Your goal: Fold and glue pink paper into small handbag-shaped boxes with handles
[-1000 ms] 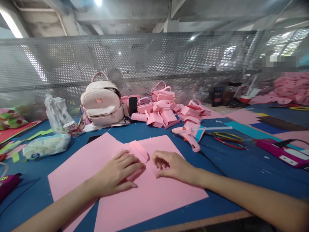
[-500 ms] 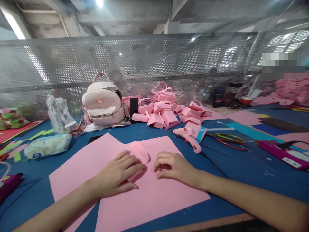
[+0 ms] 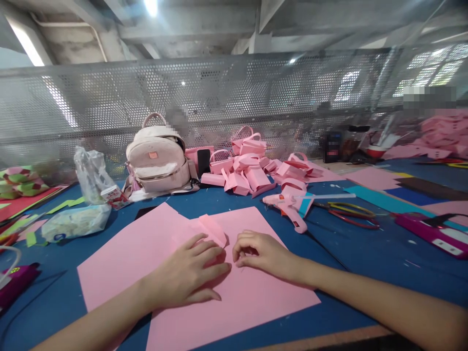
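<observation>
My left hand (image 3: 197, 270) lies with fingers spread over a pink paper sheet (image 3: 234, 319), nothing gripped in it. Beyond its fingertips a small folded pink paper piece (image 3: 213, 229) rests on the sheet, partly covered by the hand. My right hand (image 3: 256, 251) rests on the right part of the same sheet. Its fingers are curled and the thumb meets the fingertips; whatever is between them, if anything, is too small to name. A second pink sheet (image 3: 124, 248) lies under the left forearm, partly overlapped.
A pink glue gun (image 3: 288, 207) lies to the right, its cord trailing past my right wrist, with scissors (image 3: 353, 214) beside it. Behind are a pile of pink paper bags (image 3: 250, 165) and a backpack (image 3: 157, 158). A plastic packet (image 3: 75, 222) lies left.
My left hand has slid slightly right and nearer to me across the sheet. The right hand's thumb has drawn in to its fingertips. The whole view has shifted a little.
</observation>
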A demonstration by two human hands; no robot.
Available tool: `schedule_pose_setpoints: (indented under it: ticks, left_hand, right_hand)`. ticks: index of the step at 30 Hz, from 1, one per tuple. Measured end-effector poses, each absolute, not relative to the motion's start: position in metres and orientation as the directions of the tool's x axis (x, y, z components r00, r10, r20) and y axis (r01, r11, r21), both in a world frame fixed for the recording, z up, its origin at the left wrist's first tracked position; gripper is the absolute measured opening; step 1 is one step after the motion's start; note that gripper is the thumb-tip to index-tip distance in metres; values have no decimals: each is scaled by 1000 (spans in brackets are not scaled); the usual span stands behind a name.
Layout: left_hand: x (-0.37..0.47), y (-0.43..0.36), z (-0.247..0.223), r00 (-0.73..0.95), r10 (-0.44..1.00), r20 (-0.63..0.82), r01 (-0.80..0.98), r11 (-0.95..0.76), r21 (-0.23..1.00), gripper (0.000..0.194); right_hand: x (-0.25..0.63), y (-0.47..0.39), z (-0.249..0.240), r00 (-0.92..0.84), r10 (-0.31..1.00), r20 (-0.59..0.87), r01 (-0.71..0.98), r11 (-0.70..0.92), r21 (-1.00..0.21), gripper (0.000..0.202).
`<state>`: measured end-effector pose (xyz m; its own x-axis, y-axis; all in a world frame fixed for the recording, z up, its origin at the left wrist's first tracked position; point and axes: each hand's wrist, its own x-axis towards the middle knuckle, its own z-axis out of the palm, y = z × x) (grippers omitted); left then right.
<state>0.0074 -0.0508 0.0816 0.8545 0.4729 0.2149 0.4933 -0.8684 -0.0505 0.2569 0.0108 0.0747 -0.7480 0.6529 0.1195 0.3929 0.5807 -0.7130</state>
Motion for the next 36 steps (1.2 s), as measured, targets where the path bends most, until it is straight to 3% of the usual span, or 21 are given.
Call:
schedule_pose_setpoints:
  ticks: [11,18,24,26,33,36]
  left_hand:
    - [8,-50,77,854,454,254,479,-877,-45,53]
    - [10,-51,78,859,458,227,483,-873,-64,53]
    - [9,-52,80,856,495,149,504,-863,-29,51]
    - [8,-52,81,856,497,141,505,-863,-27,51]
    - [8,-51,79,851,496,173,503,-864,2,61]
    - [10,-52,80,847,508,158,514,-858,1,59]
  right_hand:
    - [254,12,72,-779,609,148,331,601,-727,12]
    - [255,9,71,-728,667,160,376,583,-721,18]
    - [264,13,75,-800,575,171,310,640,-703,5]
    - [269,16,79,-859,479,183,263,717,-645,5]
    - [275,17,92,-954,225,199,142,923,-359,42]
    - [275,19,93,-967,157,201,94,952,-291,41]
